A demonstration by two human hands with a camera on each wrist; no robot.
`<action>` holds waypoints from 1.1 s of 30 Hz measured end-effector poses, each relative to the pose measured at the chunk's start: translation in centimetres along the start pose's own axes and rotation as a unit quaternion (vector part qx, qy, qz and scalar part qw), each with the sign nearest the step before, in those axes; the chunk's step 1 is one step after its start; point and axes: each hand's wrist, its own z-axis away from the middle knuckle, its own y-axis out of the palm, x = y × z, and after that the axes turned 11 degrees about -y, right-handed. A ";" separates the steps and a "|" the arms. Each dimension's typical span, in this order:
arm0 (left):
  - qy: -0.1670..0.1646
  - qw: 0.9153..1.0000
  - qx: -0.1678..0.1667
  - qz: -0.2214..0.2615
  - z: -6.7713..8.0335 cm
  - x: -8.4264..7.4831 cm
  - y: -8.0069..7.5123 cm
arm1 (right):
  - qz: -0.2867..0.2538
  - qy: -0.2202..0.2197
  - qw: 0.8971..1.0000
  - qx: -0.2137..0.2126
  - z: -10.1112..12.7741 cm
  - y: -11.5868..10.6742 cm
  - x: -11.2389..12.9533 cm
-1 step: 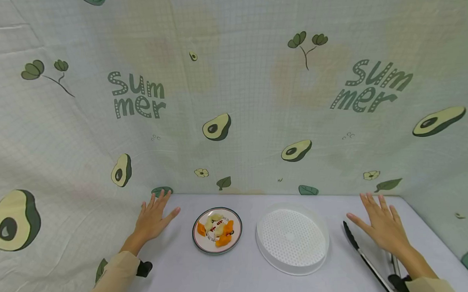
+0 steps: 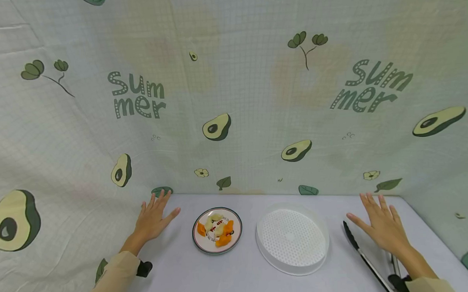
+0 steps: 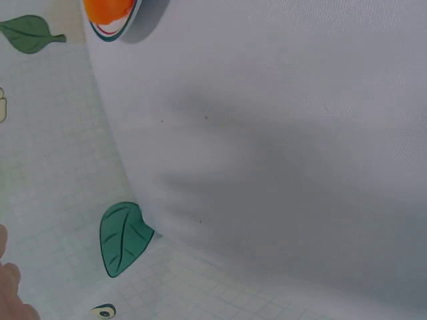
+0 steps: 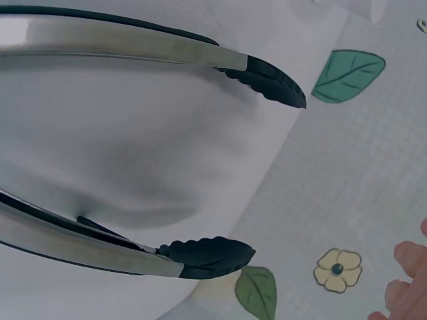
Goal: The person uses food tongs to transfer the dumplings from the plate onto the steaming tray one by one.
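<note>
My left hand (image 2: 151, 221) hovers over the table's left side, fingers spread and holding nothing. To its right is a small dark-rimmed plate (image 2: 200, 246) bearing several orange pieces (image 2: 224, 240) and pale yellow pieces (image 2: 209, 224). My right hand (image 2: 384, 226), also spread and holding nothing, hovers above a pair of tongs (image 2: 367, 261) with metal arms and black scalloped tips. In the right wrist view the tongs' two arms (image 4: 133, 41) stand wide apart. From the head, the right hand and wrist hide part of them.
A round white shallow container (image 2: 293, 239) with a dotted, perforated-looking base stands between the plate and the tongs. The table (image 2: 247, 280) has a white cover. Behind it and at both sides hangs a pale curtain (image 2: 251, 97) printed with avocados, leaves and lettering.
</note>
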 end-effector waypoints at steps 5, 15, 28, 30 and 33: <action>0.000 1.000 -0.001 -0.011 0.2 0.4 0.4 | -0.001 0.002 1.000 0.006 0.2 0.1 0.1; 0.008 1.000 0.000 -0.003 0.2 0.3 0.8 | 0.000 0.010 1.000 -0.012 0.3 0.2 -0.8; 0.011 0.993 0.080 0.085 0.4 -0.4 3.4 | -0.023 0.047 0.997 0.053 3.7 0.2 -3.1; 0.008 0.991 0.091 0.094 0.6 -0.3 3.8 | -0.035 0.053 0.996 0.065 4.2 0.3 -3.4; 0.005 0.987 0.107 0.117 0.7 -0.3 4.4 | -0.049 0.066 0.994 0.077 4.9 0.4 -3.6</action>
